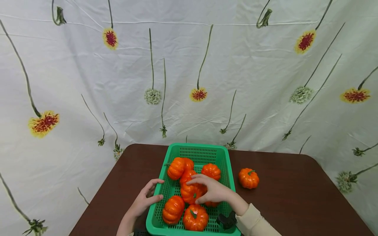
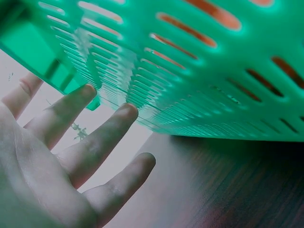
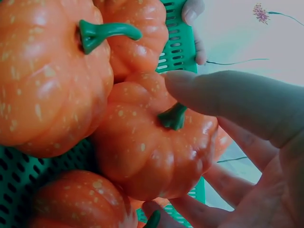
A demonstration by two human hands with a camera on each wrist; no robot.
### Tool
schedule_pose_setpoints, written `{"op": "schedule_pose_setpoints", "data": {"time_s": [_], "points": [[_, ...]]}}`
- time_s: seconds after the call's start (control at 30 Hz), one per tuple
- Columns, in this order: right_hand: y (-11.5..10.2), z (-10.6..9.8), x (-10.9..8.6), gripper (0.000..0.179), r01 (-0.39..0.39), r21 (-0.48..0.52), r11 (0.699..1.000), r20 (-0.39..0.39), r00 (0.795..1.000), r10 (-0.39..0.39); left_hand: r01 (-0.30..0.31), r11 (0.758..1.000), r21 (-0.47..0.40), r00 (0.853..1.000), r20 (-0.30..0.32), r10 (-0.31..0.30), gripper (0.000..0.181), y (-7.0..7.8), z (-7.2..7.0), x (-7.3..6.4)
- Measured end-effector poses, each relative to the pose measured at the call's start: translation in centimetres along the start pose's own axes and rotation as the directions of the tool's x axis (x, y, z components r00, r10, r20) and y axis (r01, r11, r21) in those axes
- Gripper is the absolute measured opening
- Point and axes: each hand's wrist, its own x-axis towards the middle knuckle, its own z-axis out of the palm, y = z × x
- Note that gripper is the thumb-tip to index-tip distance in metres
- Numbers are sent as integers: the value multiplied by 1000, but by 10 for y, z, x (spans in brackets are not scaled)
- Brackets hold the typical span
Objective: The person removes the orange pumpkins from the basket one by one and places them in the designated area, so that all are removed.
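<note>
A green plastic basket (image 1: 150,216) with slotted walls holds several orange toy pumpkins with green stems. Over its middle, my right hand (image 1: 213,189) curls its fingers and thumb round one pumpkin (image 1: 189,194). In the right wrist view, the thumb lies across this pumpkin (image 3: 147,156) near its stem, and the fingers reach along its far side. My left hand (image 1: 143,200) is at the basket's left rim, fingers loosely spread and thumb tip over the edge. The left wrist view shows its fingertips (image 2: 127,111) close to the slotted outer wall (image 2: 156,90).
A single pumpkin (image 1: 248,178) sits on the dark brown table (image 1: 283,183), right of the basket. Inside the basket, other pumpkins lie around the held one, two (image 1: 195,217) of them near the front. A white flower-print cloth (image 1: 183,65) hangs behind the table.
</note>
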Motion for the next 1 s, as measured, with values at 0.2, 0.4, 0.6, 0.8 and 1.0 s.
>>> {"op": "schedule_pose_setpoints", "data": {"time_s": [0.2, 0.4, 0.6, 0.8, 1.0], "points": [[1, 2, 2, 59, 7, -8, 1000, 10, 1000, -7, -11, 1000, 9, 1000, -4, 11, 42, 0, 0, 1], [2, 1, 1, 64, 4, -34, 999, -50, 999, -6, -4, 1000, -1, 1000, -1, 4, 42, -1, 0, 0], [2, 0, -1, 69, -3, -28, 1000, -61, 998, 2, -10, 1000, 4, 1000, -1, 10, 41, -3, 0, 0], [2, -1, -2, 62, 27, -53, 998, -64, 997, -30, -15, 1000, 7, 1000, -1, 15, 41, -4, -1, 0], [6, -2, -3, 59, 14, -29, 999, -73, 997, -17, -17, 1000, 4, 1000, -3, 17, 41, -4, -1, 0]]}}
